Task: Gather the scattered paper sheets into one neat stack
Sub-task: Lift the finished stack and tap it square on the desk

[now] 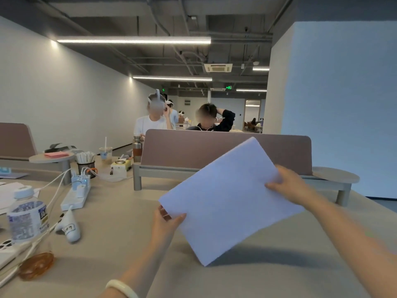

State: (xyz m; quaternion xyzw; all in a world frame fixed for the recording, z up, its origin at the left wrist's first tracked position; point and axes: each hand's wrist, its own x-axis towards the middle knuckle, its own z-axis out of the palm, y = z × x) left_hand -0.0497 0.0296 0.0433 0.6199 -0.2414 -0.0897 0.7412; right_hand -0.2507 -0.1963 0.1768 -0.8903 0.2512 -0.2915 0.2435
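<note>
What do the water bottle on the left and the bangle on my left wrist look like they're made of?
Water bottle: likely clear plastic; see-through wall, printed label, white cap. Bangle: smooth, pale, slightly glossy and rigid; perhaps jade, stone or resin, cannot tell which.

Your desk top [120,211] is beige and matte. A mauve divider screen [193,147] on grey legs stands across its far side, w/ a round side shelf [335,174] at the right end. A 2nd screen [15,138] of the same kind sits far left. A white wall [64,93] runs along your left, and a wide white pillar [343,104] blocks your right. The ceiling [129,11] is open and dark grey, w/ exposed pipes and ducts. Two long strip lights [133,41] are lit, w/ more further back. An AC cassette [218,67] is mounted approx. centre, w/ a green exit sign [228,87] lit beyond it. A strip of dark floor [386,203] shows at the right edge.
</note>
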